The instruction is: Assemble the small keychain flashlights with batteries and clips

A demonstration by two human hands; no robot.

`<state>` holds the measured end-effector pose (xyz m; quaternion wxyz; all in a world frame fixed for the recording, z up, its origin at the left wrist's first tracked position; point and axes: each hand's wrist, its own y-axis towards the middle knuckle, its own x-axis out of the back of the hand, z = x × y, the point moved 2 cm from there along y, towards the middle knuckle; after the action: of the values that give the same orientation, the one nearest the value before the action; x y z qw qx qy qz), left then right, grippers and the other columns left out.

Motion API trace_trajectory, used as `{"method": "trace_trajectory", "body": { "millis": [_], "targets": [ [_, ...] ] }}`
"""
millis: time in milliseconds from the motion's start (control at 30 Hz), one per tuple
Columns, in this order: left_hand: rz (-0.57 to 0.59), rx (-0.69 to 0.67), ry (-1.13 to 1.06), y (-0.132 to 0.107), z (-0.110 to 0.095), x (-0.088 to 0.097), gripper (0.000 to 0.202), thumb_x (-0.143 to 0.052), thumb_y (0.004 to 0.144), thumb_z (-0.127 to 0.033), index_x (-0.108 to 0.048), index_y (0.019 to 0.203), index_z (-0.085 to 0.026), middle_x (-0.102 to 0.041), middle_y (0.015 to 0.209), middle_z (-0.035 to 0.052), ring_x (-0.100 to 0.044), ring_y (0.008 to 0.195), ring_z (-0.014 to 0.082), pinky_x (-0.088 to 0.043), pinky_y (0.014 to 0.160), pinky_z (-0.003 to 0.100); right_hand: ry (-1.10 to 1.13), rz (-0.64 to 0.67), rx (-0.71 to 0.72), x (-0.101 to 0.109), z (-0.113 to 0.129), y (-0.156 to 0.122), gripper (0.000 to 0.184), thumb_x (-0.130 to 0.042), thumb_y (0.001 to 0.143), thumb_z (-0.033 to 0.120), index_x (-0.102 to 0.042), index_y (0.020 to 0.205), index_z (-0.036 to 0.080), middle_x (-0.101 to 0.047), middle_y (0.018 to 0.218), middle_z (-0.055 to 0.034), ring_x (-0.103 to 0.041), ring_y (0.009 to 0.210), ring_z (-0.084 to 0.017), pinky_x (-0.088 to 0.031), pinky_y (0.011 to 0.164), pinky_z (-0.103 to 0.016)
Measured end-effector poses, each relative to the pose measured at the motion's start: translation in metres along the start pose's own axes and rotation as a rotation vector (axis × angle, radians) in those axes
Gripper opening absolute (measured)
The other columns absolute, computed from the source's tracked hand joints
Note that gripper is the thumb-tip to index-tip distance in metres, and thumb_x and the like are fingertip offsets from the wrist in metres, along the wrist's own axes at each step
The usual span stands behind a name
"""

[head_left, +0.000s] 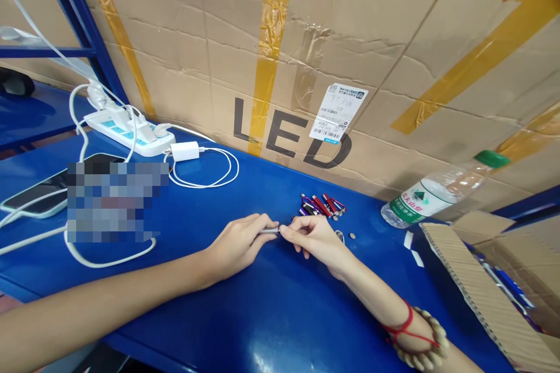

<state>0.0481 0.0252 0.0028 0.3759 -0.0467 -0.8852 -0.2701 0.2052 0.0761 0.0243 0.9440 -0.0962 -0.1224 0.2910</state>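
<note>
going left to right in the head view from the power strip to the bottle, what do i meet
power strip, white charger plug, left hand, right hand, bottle

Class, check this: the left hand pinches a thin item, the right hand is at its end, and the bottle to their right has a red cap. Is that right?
No: the cap is green, not red, as the head view shows. The rest holds: the left hand pinches a thin item, the right hand is at its end, and the bottle is to their right.
</note>
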Motion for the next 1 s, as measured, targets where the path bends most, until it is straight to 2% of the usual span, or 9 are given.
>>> {"method": "trace_trajectory", "body": {
  "millis": [67, 133, 267, 333, 400, 567, 700, 867, 1000],
  "targets": [
    [0.038, 0.043, -0.042, 0.001, 0.0, 0.0, 0.017, -0.041, 0.092, -0.026, -0.054, 0.102, -0.02, -0.065, 0.095, 0.004, -0.062, 0.087, 0.0167, -0.047, 0.077, 0.026, -0.053, 0.014, 0.021, 0.003, 0.003, 0.001, 0.037, -0.073, 0.058, 0.048, -0.056, 0.057, 0.015, -0.047, 0.042, 0.006, -0.04, 0.039, -0.004, -0.031, 0.034, -0.015],
    [0.058, 0.092, -0.064, 0.001, 0.001, 0.0, 0.022, -0.042, 0.092, -0.029, -0.052, 0.11, -0.023, -0.064, 0.102, 0.0037, -0.062, 0.092, 0.0176, -0.046, 0.082, 0.028, -0.186, -0.035, 0.113, 0.011, 0.009, 0.002, 0.036, -0.068, 0.065, 0.049, -0.057, 0.06, 0.015, -0.05, 0.044, 0.0043, -0.043, 0.04, -0.006, -0.033, 0.037, -0.017],
    [0.078, 0.203, -0.129, 0.003, 0.003, 0.0, 0.026, -0.042, 0.091, -0.033, -0.051, 0.115, -0.027, -0.062, 0.108, 0.0023, -0.06, 0.098, 0.0181, -0.044, 0.087, 0.03, -0.789, -0.365, 0.324, 0.041, 0.025, 0.002, 0.026, -0.064, 0.073, 0.042, -0.063, 0.06, 0.019, -0.063, 0.064, -0.0008, -0.055, 0.056, -0.012, -0.036, 0.048, -0.022],
    [0.085, 0.242, -0.186, 0.005, 0.003, 0.001, 0.026, -0.043, 0.09, -0.033, -0.053, 0.113, -0.026, -0.063, 0.105, 0.0023, -0.06, 0.096, 0.0182, -0.044, 0.087, 0.03, -1.046, -0.408, 0.27, 0.055, 0.028, 0.002, 0.021, -0.064, 0.073, 0.041, -0.065, 0.062, 0.023, -0.066, 0.07, -0.0001, -0.057, 0.062, -0.015, -0.033, 0.047, -0.023],
    [0.095, 0.286, -0.281, 0.008, 0.003, 0.003, 0.028, -0.043, 0.089, -0.032, -0.055, 0.113, -0.023, -0.065, 0.095, 0.0026, -0.061, 0.088, 0.0173, -0.045, 0.082, 0.029, -1.177, -0.381, 0.174, 0.065, 0.028, 0.003, 0.018, -0.066, 0.071, 0.04, -0.067, 0.062, 0.025, -0.067, 0.07, 0.0007, -0.059, 0.062, -0.016, -0.031, 0.046, -0.023],
    [0.092, 0.371, -0.576, 0.016, 0.003, 0.003, 0.033, -0.045, 0.087, -0.034, -0.056, 0.111, -0.014, -0.064, 0.081, 0.0048, -0.051, 0.06, 0.0114, -0.044, 0.06, 0.025, -1.209, -0.229, 0.072, 0.067, 0.024, 0.003, 0.009, -0.07, 0.069, 0.035, -0.07, 0.062, 0.028, -0.069, 0.066, 0.0027, -0.062, 0.062, -0.016, -0.033, 0.046, -0.022],
    [0.114, 0.397, -0.751, 0.017, 0.0, -0.001, 0.039, -0.046, 0.086, -0.037, -0.056, 0.111, -0.01, -0.063, 0.081, 0.0069, -0.047, 0.058, 0.01, -0.039, 0.055, 0.024, -1.195, -0.144, 0.09, 0.062, 0.021, 0.004, 0.004, -0.072, 0.065, 0.033, -0.072, 0.064, 0.03, -0.069, 0.063, 0.0032, -0.062, 0.059, -0.016, -0.034, 0.046, -0.023],
    [0.123, 0.451, -0.858, 0.016, -0.002, -0.003, 0.046, -0.046, 0.085, -0.045, -0.055, 0.112, -0.009, -0.062, 0.08, 0.0073, -0.046, 0.055, 0.0093, -0.036, 0.052, 0.023, -1.177, -0.134, 0.069, 0.061, 0.019, 0.004, 0.003, -0.074, 0.063, 0.03, -0.072, 0.065, 0.031, -0.07, 0.068, 0.005, -0.064, 0.065, -0.016, -0.036, 0.048, -0.023],
    [0.117, 0.466, -0.903, 0.017, -0.002, -0.002, 0.047, -0.046, 0.085, -0.048, -0.055, 0.111, -0.01, -0.061, 0.08, 0.0067, -0.047, 0.055, 0.0093, -0.036, 0.051, 0.024, -1.146, -0.141, 0.117, 0.059, 0.021, 0.003, 0.008, -0.073, 0.065, 0.032, -0.071, 0.073, 0.03, -0.07, 0.071, 0.005, -0.063, 0.064, -0.015, -0.037, 0.048, -0.023]
  ]
}}
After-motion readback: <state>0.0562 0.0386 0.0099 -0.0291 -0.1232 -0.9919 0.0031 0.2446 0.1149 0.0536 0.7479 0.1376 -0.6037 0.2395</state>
